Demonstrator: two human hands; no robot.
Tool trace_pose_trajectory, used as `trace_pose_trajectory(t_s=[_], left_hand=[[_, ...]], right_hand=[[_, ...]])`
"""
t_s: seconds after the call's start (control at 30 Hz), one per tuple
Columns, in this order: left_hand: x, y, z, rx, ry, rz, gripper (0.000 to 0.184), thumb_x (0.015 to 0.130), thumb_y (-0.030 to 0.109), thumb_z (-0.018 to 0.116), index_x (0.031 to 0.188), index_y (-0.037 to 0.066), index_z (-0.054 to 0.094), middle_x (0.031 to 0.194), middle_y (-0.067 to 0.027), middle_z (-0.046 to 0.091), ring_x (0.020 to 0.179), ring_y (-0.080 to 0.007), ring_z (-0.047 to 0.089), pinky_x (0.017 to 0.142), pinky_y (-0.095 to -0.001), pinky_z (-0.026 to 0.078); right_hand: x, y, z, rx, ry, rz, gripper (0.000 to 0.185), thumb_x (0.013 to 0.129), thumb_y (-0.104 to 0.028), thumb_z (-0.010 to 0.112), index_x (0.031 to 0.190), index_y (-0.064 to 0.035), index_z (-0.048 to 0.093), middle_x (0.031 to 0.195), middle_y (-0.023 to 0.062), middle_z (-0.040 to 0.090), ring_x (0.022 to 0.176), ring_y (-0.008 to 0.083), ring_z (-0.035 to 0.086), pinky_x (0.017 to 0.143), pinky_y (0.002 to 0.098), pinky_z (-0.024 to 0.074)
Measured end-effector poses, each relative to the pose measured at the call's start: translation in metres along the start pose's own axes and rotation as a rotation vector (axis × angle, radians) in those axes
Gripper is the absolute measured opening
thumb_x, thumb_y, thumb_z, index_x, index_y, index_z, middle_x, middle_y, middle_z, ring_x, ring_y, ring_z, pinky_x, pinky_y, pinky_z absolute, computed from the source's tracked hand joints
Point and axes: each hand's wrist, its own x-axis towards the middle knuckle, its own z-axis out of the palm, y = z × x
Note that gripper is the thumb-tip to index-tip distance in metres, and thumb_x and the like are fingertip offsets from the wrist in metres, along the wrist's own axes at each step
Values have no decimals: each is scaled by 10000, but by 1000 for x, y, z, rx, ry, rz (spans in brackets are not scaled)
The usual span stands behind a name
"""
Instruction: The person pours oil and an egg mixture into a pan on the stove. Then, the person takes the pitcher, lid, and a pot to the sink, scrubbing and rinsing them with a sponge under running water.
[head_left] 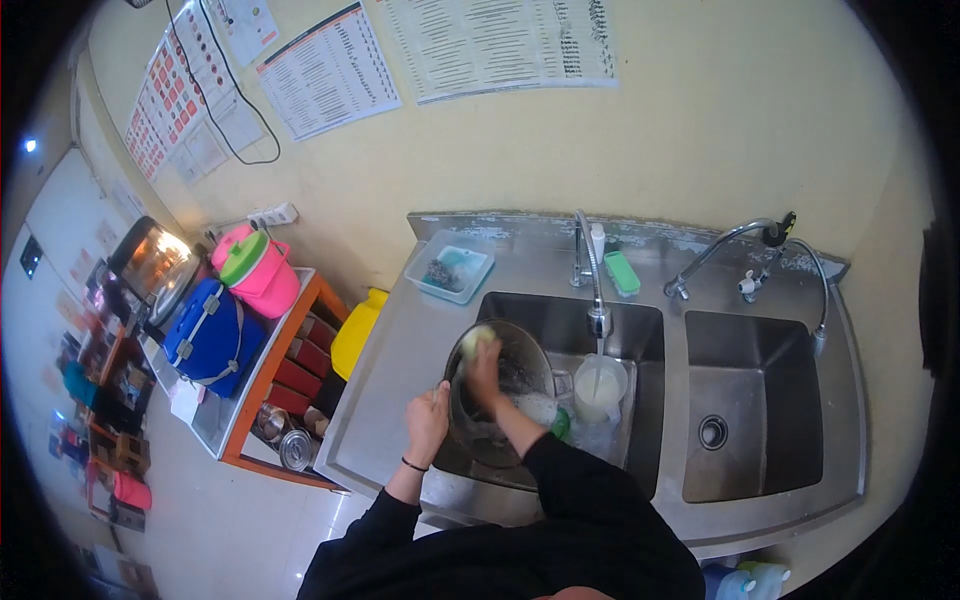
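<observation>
A large round metal bowl [520,365] is tilted over the left sink basin [645,400]. My left hand [428,422] grips the bowl's left rim. Inside the bowl, my right hand [486,375] holds a pale yellowish sponge [476,340] against the inner wall. Just right of the bowl, water runs from the flexible faucet [598,318] into a clear container [599,388] of cloudy liquid. Something green [561,424] and white suds lie between the bowl and that container.
A plastic tub [450,266] with a scrubber stands at the back left of the counter, and a green item [622,273] lies behind the faucet. The right basin [752,410] has a second faucet [722,245]. A blue cooler [212,338] and pink bucket [268,285] stand on the left shelf unit.
</observation>
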Motion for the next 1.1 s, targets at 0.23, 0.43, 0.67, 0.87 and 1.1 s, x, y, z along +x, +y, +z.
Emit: trace_pose_trajectory(t_s=[0.23,0.43,0.67,0.87,1.1], left_hand=[[-13,6,5,-184,107,-19,445,843,322,441,594,-41,507,480,-191,404,419,-182,377,439,-356,322],[4,-5,0,-336,165,-15,453,848,313,445,528,-7,431,444,-41,377,453,-95,334,413,-296,277],[-8,-10,4,-387,39,-37,451,856,302,437,503,26,386,474,18,360,478,-64,321,408,-260,251],[2,-28,30,-721,62,-167,415,863,300,426,535,47,429,525,39,387,500,-50,334,402,-243,246],[-4,-30,6,-585,61,-176,396,859,287,432,560,30,453,534,32,397,506,-63,340,434,-236,271]], right_hand=[[-14,48,-19,-297,151,358,402,675,3,451,1073,-43,418,1007,241,411,937,390,425,800,418,350],[-56,14,-53,165,-879,80,514,630,-47,534,1129,-49,410,1126,197,417,1084,352,374,928,393,287],[20,39,-95,-495,-341,143,365,711,-65,446,1074,-29,428,1038,246,428,912,377,456,790,443,376],[-24,-52,-54,347,-434,-158,354,699,-40,454,1045,27,417,911,224,421,930,371,401,833,409,320],[-24,52,-144,-657,-642,-92,273,689,-101,471,947,-104,561,950,164,504,945,361,466,758,462,377]])
